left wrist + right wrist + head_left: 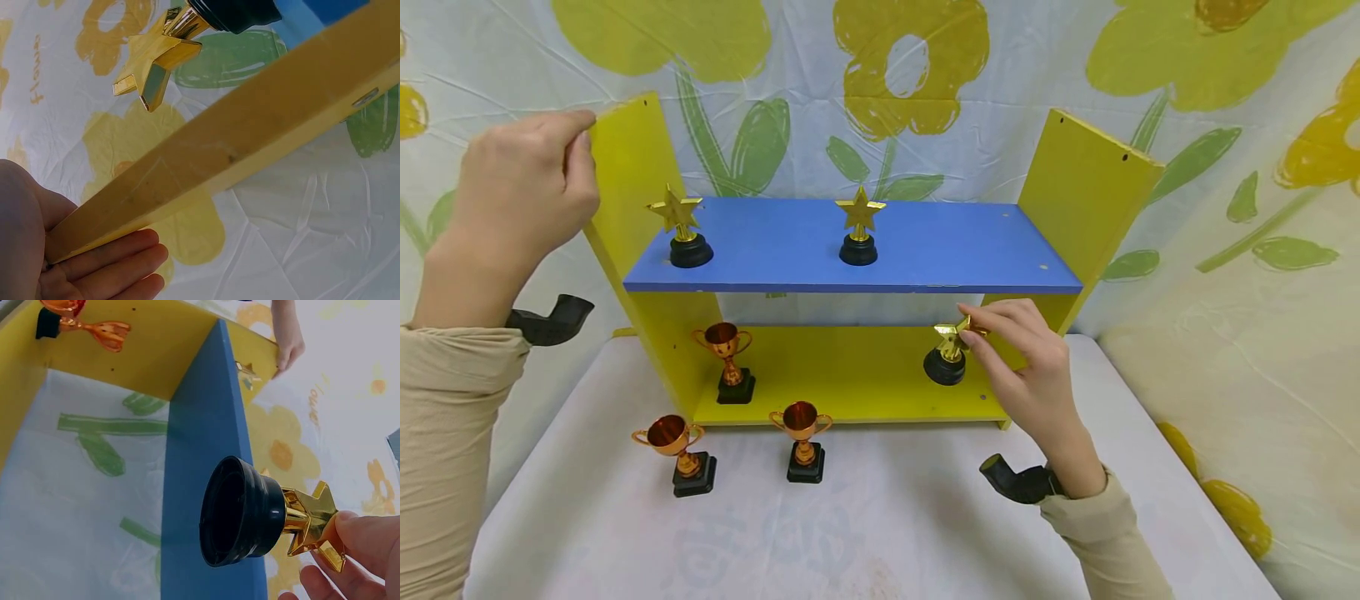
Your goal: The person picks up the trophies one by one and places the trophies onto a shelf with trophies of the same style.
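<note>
My right hand (1033, 367) pinches a gold star trophy (945, 367) by its star, between thumb and fingers. The trophy hangs before the lower bay, and its hollow black base (240, 512) faces the right wrist camera. With my left hand (527, 183) I grip the top front corner of the shelf's yellow left side panel (206, 150), palm and fingers on either side of its edge. Two more star trophies stand on the blue shelf board (767, 237): one at the left (688, 237), one near the middle (859, 233).
One copper cup trophy (730, 367) stands on the yellow lower board (842, 358), at its left. Two more cups, a left one (688, 458) and a middle one (805, 450), stand on the white table (880, 533) in front. A flowered cloth (805, 125) hangs behind.
</note>
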A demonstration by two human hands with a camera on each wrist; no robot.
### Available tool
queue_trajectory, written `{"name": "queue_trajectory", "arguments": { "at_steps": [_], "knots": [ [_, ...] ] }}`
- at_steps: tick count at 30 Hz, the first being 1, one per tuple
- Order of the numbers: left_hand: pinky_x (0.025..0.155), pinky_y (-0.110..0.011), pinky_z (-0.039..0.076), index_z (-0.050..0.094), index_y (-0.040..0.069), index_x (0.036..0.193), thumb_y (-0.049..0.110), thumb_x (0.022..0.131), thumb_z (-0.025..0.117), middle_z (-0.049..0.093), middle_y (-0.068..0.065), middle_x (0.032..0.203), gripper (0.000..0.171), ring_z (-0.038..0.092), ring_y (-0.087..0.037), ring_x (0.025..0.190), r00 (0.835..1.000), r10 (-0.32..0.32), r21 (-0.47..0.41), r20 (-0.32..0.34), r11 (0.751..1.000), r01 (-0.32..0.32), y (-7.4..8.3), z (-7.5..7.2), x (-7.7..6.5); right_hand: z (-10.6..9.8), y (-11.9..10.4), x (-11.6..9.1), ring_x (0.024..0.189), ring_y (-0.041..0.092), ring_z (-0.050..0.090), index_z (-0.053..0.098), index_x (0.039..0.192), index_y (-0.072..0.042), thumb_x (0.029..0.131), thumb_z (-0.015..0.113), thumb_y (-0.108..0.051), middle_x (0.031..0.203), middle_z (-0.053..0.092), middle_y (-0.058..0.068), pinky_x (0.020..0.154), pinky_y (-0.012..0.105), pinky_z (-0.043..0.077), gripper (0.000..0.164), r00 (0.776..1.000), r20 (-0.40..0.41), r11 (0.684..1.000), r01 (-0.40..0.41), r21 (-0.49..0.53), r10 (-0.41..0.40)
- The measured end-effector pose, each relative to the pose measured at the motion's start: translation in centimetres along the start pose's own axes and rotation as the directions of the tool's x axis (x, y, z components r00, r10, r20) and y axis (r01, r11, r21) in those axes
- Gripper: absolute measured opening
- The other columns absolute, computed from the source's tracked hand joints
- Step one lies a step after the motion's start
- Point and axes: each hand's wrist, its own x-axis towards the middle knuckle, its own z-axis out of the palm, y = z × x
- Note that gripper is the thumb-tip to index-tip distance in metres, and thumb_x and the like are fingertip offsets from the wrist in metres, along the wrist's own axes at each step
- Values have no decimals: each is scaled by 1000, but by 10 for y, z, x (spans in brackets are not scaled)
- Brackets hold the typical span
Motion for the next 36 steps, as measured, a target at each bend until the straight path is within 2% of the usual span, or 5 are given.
{"name": "queue_trajectory", "arguments": {
  "at_steps": [9, 15, 23, 36],
  "knots": [
    [88, -69, 44, 60, -9, 129, 10, 101, 34, 62, -32, 120, 43, 58, -56, 105, 1000, 1, -3, -3, 1000, -1, -1, 1, 1, -2, -1, 16, 90, 24, 56, 74, 110, 4, 75, 72, 19, 96, 71, 14, 79, 25, 42, 39, 1000, -15, 1000, -4, -18, 4],
    [87, -69, 44, 61, -9, 128, 10, 100, 34, 63, -32, 118, 43, 58, -56, 104, 1000, 4, -9, -4, 1000, -4, -5, 2, 5, -1, -3, 25, 91, 25, 57, 74, 109, 4, 76, 72, 18, 95, 71, 14, 85, 26, 43, 36, 999, -33, 999, -27, -21, 26],
    [90, -69, 43, 59, -9, 129, 10, 100, 34, 62, -32, 120, 43, 58, -55, 106, 1000, -11, -7, 25, 1000, 11, -6, 3, 8, -2, -3, 37, 88, 26, 56, 74, 108, 4, 76, 73, 18, 93, 71, 14, 84, 29, 39, 35, 999, -45, 1000, -20, -15, 20],
    [89, -69, 44, 60, -9, 130, 10, 101, 34, 62, -31, 123, 43, 58, -56, 108, 1000, 1, -17, 19, 1000, 0, -4, -4, 9, -12, -13, 54, 91, 21, 57, 75, 108, 3, 76, 73, 19, 97, 72, 14, 81, 24, 43, 36, 998, -50, 999, -27, -44, 25]
  ]
}}
